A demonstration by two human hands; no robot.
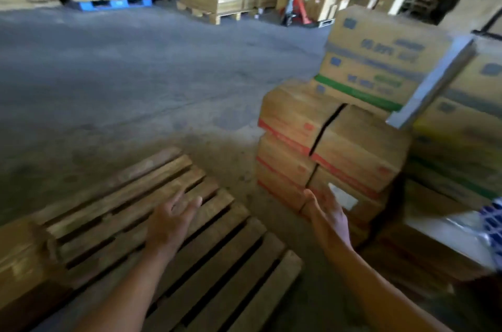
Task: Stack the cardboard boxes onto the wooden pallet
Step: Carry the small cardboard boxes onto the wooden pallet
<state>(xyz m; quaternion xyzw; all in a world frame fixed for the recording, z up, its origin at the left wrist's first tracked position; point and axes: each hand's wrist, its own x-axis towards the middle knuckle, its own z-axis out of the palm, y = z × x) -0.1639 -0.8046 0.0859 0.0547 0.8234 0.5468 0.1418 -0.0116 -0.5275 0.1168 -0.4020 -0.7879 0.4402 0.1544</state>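
We are finding the print on the cardboard boxes (334, 147) too blurred to read. They are standing stacked on the floor, right of the wooden pallet (195, 244). Our left hand (169, 219) is hovering spread and empty above the slats; our right hand (330, 213), fingers loose, is reaching beside the lowest box.

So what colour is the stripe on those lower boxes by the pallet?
Red, along the lower edge of each lower box, clearest in the head view.

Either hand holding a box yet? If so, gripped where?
Nothing held. Left hand is open above the wooden pallet; right hand is open, reaching toward the red-striped boxes.
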